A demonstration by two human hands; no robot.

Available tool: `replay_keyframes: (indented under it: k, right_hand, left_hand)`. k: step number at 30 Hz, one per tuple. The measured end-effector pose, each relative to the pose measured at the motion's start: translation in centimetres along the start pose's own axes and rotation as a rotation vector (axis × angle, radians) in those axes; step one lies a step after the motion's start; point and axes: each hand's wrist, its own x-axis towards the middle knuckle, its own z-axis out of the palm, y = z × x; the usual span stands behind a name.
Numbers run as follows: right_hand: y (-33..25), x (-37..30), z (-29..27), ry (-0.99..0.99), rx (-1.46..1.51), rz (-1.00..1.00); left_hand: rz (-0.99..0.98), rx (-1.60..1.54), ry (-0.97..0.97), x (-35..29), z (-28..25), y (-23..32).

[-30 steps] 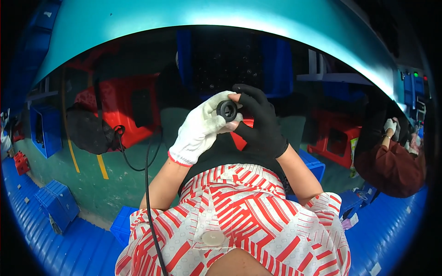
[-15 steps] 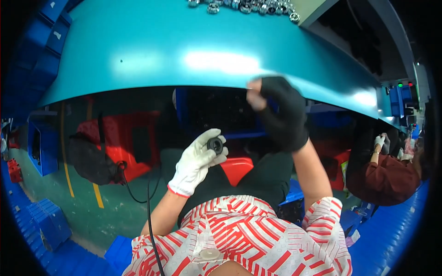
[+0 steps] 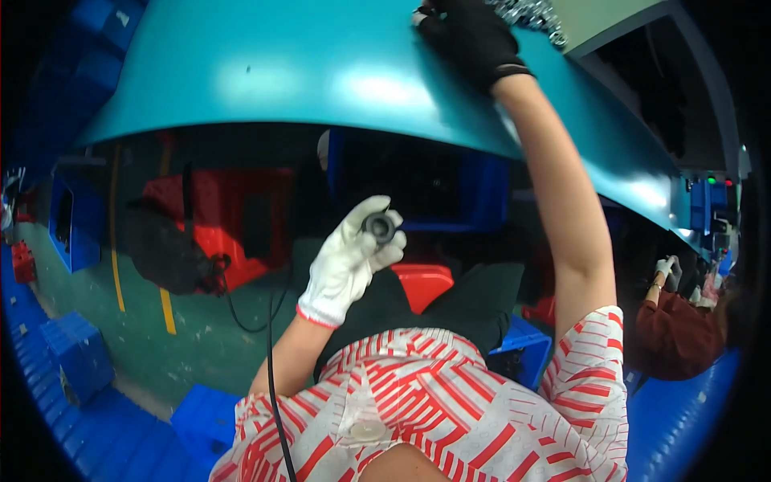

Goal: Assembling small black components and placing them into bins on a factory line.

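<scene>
My left hand (image 3: 347, 259), in a white knit glove, is closed around a small round black part with a ring-shaped face (image 3: 379, 227), held above my lap. My right hand (image 3: 470, 40), in a black glove with bare fingertips, reaches over the blue-green table (image 3: 321, 48) to its far side. Beside it lies a pile of small shiny metal parts (image 3: 534, 16), partly covered by the glove. The fingertips are blurred at the upper edge, so whether they grip anything cannot be made out.
Under the table is a blue bin (image 3: 499, 189) with dark contents. A red stool (image 3: 213, 193) with a black bag (image 3: 165, 249) stands to the left. A black cable (image 3: 271, 361) runs past my left arm. Blue crates (image 3: 76, 345) line the left; another person (image 3: 679, 333) works far right.
My right hand has moved up and away from above my lap to the metal pile on the table. My left hand still holds the black part. The view has shifted slightly.
</scene>
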Motion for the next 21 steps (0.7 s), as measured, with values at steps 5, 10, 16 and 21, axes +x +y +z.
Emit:
replay_keyframes:
  k: [5, 10, 16, 21]
  right_hand:
    - [-0.5, -9.4, 0.3, 0.014, 0.522, -0.129]
    - [-3.0, -21.1, -0.3, -0.132, 0.729, -0.081]
    - [-2.0, -26.7, 2.2, -0.094, 0.619, 0.062]
    - [-1.1, -27.8, 2.5, -0.110, 0.622, 0.100]
  left_hand:
    - [-0.023, 0.050, -0.004, 0.0, -0.2, -0.4]
    - [-0.072, 0.081, 0.003, -0.2, 0.9, -2.1]
    - [-0.174, 0.190, 0.051, -0.2, 1.7, -4.1]
    - [-0.185, 0.370, 0.106, -0.1, 2.1, -5.2]
